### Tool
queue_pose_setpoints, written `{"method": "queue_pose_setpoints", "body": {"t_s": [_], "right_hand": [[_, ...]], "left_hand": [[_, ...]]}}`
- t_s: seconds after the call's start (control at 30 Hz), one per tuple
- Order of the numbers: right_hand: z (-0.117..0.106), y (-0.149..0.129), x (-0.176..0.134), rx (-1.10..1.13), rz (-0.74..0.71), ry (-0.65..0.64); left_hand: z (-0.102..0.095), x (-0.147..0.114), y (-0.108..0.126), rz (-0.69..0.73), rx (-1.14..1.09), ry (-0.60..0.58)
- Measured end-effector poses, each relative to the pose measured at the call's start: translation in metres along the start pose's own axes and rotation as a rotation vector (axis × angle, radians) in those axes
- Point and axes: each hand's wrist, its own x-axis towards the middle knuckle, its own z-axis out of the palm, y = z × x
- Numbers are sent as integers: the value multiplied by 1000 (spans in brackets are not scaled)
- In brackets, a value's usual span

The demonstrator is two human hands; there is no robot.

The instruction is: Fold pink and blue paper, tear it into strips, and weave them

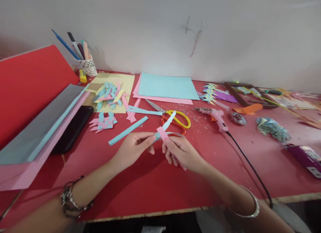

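Between finger and thumb, my left hand (134, 147) pinches a light blue paper strip (169, 121) that slants up to the right. A pink paper strip (163, 134) crosses over it, gripped by my right hand (184, 151); its lower end hangs below the fingers. Just beyond my hands lie scissors (179, 119) with yellow and orange handles, blades pointing back left. Left of them are a folded blue strip (128, 130), another blue strip (145, 110) and a small woven pink-and-blue paper piece (103, 122).
Cut strips (110, 94) are piled on a cream sheet (127, 81). Blue and pink sheets (168, 86) lie at the back. A pink glue gun (213, 116) with a black cord is to the right. A black phone (72, 131) sits left, beside leaning coloured sheets (45, 122) and a pen cup (88, 66).
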Motion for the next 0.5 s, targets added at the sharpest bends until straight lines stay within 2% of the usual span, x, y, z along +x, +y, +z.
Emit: {"method": "queue_pose_setpoints", "body": {"t_s": [0.17, 0.3, 0.5], "right_hand": [[0, -2, 0, 24, 13, -34], [0, 0, 0, -37, -32, -12], [-1, 3, -1, -107, -86, -17]], "left_hand": [[2, 1, -3, 26, -108, -27], [0, 1, -1, 30, -73, -34], [-3, 0, 1, 6, -22, 16]]}}
